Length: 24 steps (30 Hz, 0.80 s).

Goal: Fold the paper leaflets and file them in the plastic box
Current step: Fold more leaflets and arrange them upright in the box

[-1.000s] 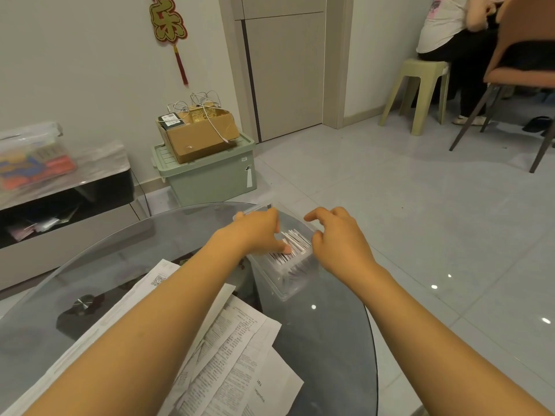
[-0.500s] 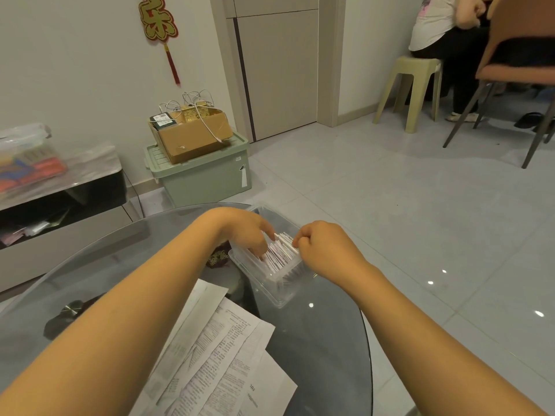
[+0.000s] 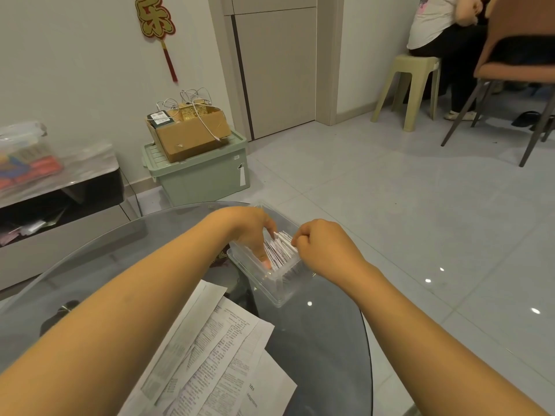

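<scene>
A clear plastic box (image 3: 277, 288) stands on the round glass table (image 3: 327, 349), packed with folded leaflets (image 3: 280, 250) standing on edge. My left hand (image 3: 250, 232) reaches down into the box's left side, its fingers straight and pressing against the stack. On the box's right side my right hand (image 3: 322, 246) is curled, with its fingertips pinching the top edges of the folded leaflets. Several unfolded printed leaflets (image 3: 216, 358) lie overlapping on the table near me, under my left forearm.
The table's edge runs just right of the box, with tiled floor beyond. A green storage bin (image 3: 201, 175) with a cardboard box (image 3: 189, 130) on it sits by the wall. A low cabinet (image 3: 60, 205) stands left. A stool (image 3: 408, 82), a chair (image 3: 510, 73) and a seated person are at back right.
My left fingers have gone down into the box beside the stack. My right hand has curled and closed in on the leaflets' top edges. The view shifted slightly.
</scene>
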Tool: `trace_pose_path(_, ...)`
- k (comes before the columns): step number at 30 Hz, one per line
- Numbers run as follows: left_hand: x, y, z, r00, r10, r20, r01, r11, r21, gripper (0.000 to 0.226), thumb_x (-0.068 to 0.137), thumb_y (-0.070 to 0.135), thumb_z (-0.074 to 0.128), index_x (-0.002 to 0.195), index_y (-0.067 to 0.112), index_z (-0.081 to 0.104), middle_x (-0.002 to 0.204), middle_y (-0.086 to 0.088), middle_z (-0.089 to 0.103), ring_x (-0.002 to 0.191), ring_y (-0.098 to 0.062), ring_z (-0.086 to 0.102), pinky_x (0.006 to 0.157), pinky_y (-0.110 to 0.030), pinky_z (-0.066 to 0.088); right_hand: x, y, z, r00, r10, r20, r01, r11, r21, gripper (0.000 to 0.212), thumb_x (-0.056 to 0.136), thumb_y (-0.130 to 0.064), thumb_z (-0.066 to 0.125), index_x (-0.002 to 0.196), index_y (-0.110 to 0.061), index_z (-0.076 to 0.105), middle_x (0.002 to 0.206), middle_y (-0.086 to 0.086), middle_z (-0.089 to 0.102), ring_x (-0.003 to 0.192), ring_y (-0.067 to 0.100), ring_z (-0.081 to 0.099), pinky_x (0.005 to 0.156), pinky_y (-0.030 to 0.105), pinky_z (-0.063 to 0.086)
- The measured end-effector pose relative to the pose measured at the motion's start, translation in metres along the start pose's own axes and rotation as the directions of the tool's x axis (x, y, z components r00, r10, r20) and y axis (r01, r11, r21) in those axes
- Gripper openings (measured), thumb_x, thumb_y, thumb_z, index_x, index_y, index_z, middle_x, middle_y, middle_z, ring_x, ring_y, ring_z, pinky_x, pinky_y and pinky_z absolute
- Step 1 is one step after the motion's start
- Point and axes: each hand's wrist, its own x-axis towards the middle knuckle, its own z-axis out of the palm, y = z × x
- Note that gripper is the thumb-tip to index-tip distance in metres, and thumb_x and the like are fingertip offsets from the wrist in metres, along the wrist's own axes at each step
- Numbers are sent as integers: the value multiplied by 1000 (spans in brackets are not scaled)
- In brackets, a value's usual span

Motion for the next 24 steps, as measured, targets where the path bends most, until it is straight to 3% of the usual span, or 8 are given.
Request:
trace_pose_path(5, 2, -2, 11, 995, 39, -95, -56, 981, -185, 37, 65, 36, 84, 90, 14, 65, 78, 0, 71, 81, -16, 62, 84, -31, 44, 1, 0, 0, 1000, 13, 10, -13, 1000, -16, 29, 85, -7, 41, 92, -5, 69, 92, 11, 69, 78, 26, 60, 66, 30, 49)
trace_pose_path(8, 2, -2, 13, 995, 53, -80, -66, 984, -168, 32, 71, 37, 80, 71, 8, 65, 77, -6, 73, 68, -16, 57, 66, -25, 38, 0, -2, -1, 1000, 8, 25, -6, 998, -62, 24, 83, -11, 44, 86, -2, 66, 77, 12, 63, 66, 24, 51, 58, 28, 42)
trace_pose_path(14, 1, -2, 13, 996, 70, -48, -74, 993, -87, 36, 76, 41, 75, 67, 9, 62, 83, -7, 73, 81, -25, 65, 65, -26, 40, -3, -8, -6, 999, 2, 51, 7, 982, -187, 21, 82, -15, 46, 69, -7, 60, 67, 5, 46, 69, 26, 42, 52, 25, 30)
trace_pose_path(15, -1, -2, 12, 997, 68, -44, -70, 996, -58, 36, 75, 43, 74, 72, 9, 62, 88, -8, 72, 83, -25, 63, 67, -27, 40, -4, -8, -5, 999, 6, 37, 1, 984, -176, 24, 82, -14, 46, 60, -8, 54, 63, 4, 41, 68, 26, 39, 50, 25, 27)
trace_pose_path(17, -7, -1, 9, 998, 46, -43, -45, 998, 36, 47, 76, 46, 73, 108, 12, 65, 109, -5, 67, 99, -25, 59, 83, -31, 44, -4, -6, -4, 1000, 7, 8, -5, 988, -156, 31, 82, -14, 46, 51, -10, 45, 62, 4, 38, 69, 26, 38, 48, 26, 27)
trace_pose_path(19, -16, -1, 8, 998, 17, -67, -12, 996, 85, 66, 79, 45, 70, 135, 17, 50, 131, -2, 57, 118, -25, 53, 99, -35, 41, -5, -7, -4, 999, -25, -22, 22, 990, -137, 27, 86, -18, 47, 68, -9, 65, 86, 7, 56, 83, 28, 51, 64, 32, 46)
trace_pose_path(21, -26, -2, 7, 990, 27, -135, -20, 998, 53, 64, 83, 42, 68, 138, 20, 45, 136, -1, 54, 122, -23, 51, 104, -36, 39, -9, -10, -6, 996, -72, -43, 66, 988, -142, 28, 90, -22, 46, 100, -14, 71, 117, 6, 57, 108, 27, 50, 90, 37, 45)
trace_pose_path(24, -55, -2, 6, 938, 36, -345, -32, 999, 17, 50, 89, 39, 61, 135, 22, 49, 133, 0, 56, 120, -21, 52, 106, -40, 36, -19, -22, -7, 983, -168, -78, 151, 970, -189, 30, 92, -24, 46, 116, -23, 65, 131, 1, 51, 122, 23, 36, 100, 30, 27)
